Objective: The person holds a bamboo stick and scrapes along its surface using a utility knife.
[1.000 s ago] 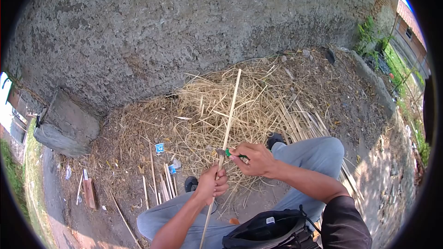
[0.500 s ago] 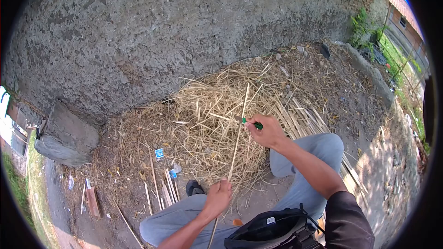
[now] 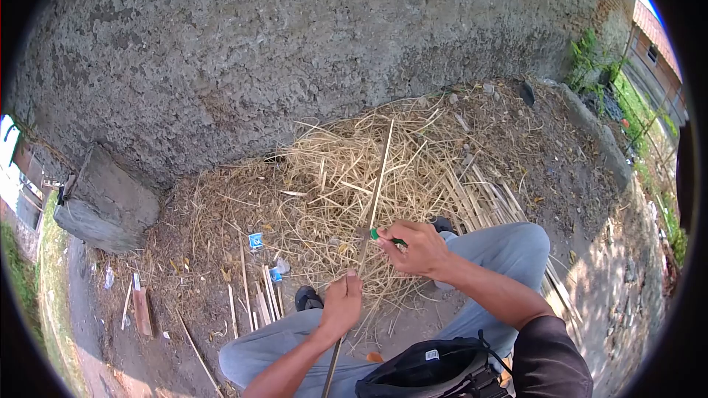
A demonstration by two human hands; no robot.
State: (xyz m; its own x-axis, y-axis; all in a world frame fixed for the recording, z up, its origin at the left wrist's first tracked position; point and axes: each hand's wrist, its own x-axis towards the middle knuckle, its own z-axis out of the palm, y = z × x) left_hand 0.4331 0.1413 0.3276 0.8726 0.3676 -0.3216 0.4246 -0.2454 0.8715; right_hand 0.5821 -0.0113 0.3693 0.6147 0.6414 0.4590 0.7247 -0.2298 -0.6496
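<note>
A long, thin bamboo strip (image 3: 381, 173) slants up from between my legs, over a heap of pale shavings (image 3: 343, 166). My left hand (image 3: 341, 304) is closed around its lower part, in front of my knee. In my right hand (image 3: 414, 247) is a knife (image 3: 375, 234) with a green handle, most of it hidden by the fingers. Its short blade lies across the strip, touching it a little above my left hand. The far end of the strip points toward the wall.
A rough grey wall (image 3: 295, 59) rises behind the shavings. Split bamboo slats (image 3: 479, 199) lie by my right knee, and shorter pieces (image 3: 269, 291) by my left foot. A concrete block (image 3: 110, 203) stands at left. An open black bag (image 3: 424, 368) sits at my lap.
My right hand has drawn the knife down along the strip, toward my left hand. The left hand has shifted slightly left and up, still gripping the strip.
</note>
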